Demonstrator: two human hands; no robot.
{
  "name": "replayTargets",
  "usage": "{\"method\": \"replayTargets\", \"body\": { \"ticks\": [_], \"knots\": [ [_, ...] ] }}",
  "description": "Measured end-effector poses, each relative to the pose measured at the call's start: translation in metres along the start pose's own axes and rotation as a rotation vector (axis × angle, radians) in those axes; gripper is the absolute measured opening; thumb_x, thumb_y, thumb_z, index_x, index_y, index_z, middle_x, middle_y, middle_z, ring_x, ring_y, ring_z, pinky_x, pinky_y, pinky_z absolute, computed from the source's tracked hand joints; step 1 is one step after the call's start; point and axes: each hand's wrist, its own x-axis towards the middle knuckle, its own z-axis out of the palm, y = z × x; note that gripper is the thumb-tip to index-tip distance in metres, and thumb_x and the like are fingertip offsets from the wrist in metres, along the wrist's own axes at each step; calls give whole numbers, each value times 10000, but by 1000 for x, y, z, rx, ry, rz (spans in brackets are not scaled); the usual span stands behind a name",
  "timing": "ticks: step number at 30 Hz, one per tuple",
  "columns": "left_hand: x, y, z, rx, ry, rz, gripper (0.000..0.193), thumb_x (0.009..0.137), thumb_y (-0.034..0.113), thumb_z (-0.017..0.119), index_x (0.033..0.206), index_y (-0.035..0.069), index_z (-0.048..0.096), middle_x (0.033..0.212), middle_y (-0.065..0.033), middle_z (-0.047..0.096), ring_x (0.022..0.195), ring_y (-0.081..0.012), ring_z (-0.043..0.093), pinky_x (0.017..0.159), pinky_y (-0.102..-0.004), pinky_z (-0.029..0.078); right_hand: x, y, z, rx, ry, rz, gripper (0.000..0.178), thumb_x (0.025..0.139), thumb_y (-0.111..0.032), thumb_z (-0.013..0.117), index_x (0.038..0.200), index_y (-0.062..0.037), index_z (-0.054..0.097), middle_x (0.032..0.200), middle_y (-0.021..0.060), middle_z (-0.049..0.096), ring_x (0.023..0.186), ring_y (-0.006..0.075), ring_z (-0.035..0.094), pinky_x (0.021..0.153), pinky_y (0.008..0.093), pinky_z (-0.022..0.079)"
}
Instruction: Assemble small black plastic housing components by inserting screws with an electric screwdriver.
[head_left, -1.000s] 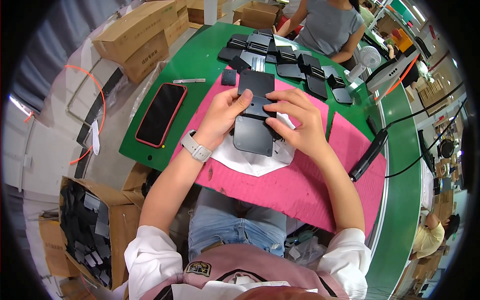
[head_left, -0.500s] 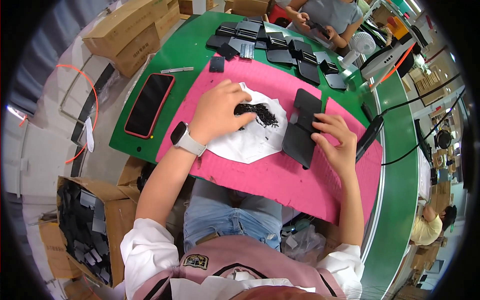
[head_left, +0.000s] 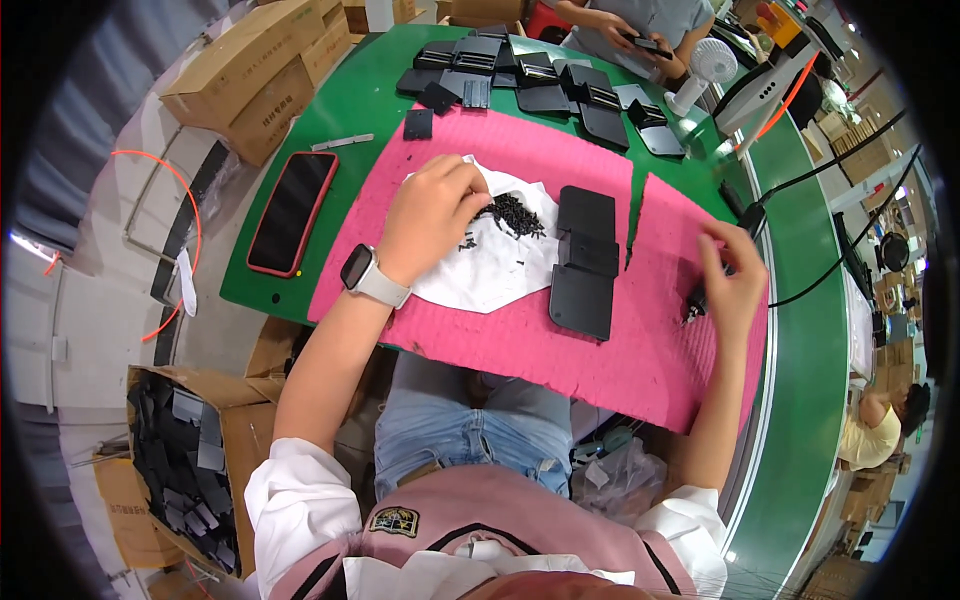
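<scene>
Plate [head_left: 584, 300] down between our hands! Right hand [head_left: 738, 282], freed, curls over driver [head_left: 697, 298]; left hand [head_left: 430, 215] bunches at screws [head_left: 518, 215]; grips unclear.

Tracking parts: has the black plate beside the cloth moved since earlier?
Yes: the black plate went right, from over the white cloth onto the pink mat.

Left of the right hand [head_left: 738, 277], bare pink mat [head_left: 650, 340] leaves a way as far as the black plate [head_left: 588, 250], which blocks the low path to the left hand [head_left: 432, 218]. Small black pieces [head_left: 518, 215] crowd the left hand's right side; a phone [head_left: 292, 215] lies left of it. Ahead of the 2 hands, dark parts [head_left: 602, 123] obstruct the bench [head_left: 352, 185].
</scene>
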Motion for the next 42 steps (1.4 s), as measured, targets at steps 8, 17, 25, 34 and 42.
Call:
{"method": "replayTargets", "body": {
  "ticks": [8, 17, 25, 34, 42],
  "knots": [
    [3, 1, -1, -123, 113, -139, 70, 808, 53, 631, 821, -15, 618, 734, -113, 639, 600, -207, 609, 551, -281, 458, 20, 74, -27, -849, -155, 415, 643, 792, -579, 567, 1020, 20, 624, 833, 229, 658, 826, 397, 631, 694, 434, 487],
    [18, 20, 7, -502, 47, -261, 63, 817, 48, 631, 854, -2, 639, 751, -36, 664, 648, -109, 615, 601, -257, 489, 64, 17, 15, 696, -103, 462, 347, 811, -222, 579, 1072, -1, 523, 675, 57, 539, 532, 140, 526, 501, 264, 445],
    [26, 52, 23, -1245, -101, -448, 197, 897, 116, 595, 1053, -5, 593, 871, -74, 651, 767, -124, 611, 700, -253, 503, 88, -116, 25, 1493, -273, -102, 393, 898, -312, 473, 1174, -32, 483, 699, 32, 444, 562, 131, 441, 635, 309, 404],
    [22, 50, 24, -1319, -83, -461, 160, 876, 103, 624, 992, -6, 626, 857, -80, 662, 778, -131, 640, 693, -251, 518, 82, -97, 39, 1607, -375, -281, 360, 913, -390, 433, 1072, -82, 531, 642, 1, 427, 501, 110, 402, 603, 294, 379],
    [21, 46, 20, -1287, -101, -481, 145, 856, 76, 644, 970, -14, 634, 845, -89, 663, 760, -126, 629, 692, -249, 505, 83, -92, 44, 1614, -381, -287, 387, 892, -407, 422, 1079, -83, 525, 652, -3, 433, 515, 114, 407, 615, 311, 374]
  ]
}}
